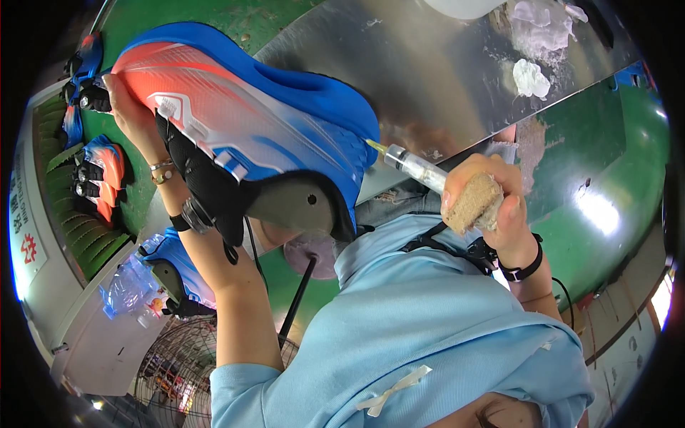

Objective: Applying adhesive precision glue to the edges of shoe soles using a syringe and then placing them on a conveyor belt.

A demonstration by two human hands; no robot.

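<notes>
1. L hand (132,114): has hold of shoe (235,114) nr its toe end; palm + wrist visible, fingers mostly hidden behind shoe, so can't tell how far they're curled.
2. Shoe: tilted on its side in front of person, toe to upper L, heel to lower R; blue sole (314,93) faces up/R. Upper = coral, white + blue, w/ black tongue (189,153). Grey last (282,203) w/ round hole sits in the opening.
3. R hand (510,189): curled, fingers bent tight round syringe (416,169) + tan block (471,203), both in same hand. Syringe is clear w/ yellowish tip (377,146), pointing at sole edge nr heel; tip at or v. close to it, can't tell if touching.
4. Metal table (428,93): beyond shoe, to R. White lump (531,78) nr its edge, white heap (539,28) farther back, white container (464,6) cut off at top.
5. Far L: more shoes (107,171) in same colours, by green slats (82,250).
6. Lower L: another shoe (189,274), beside clear bottle (130,289); wire fan (171,367) below.
7. Person: lt blue shirt (428,307), black band (526,268) on R wrist.
</notes>
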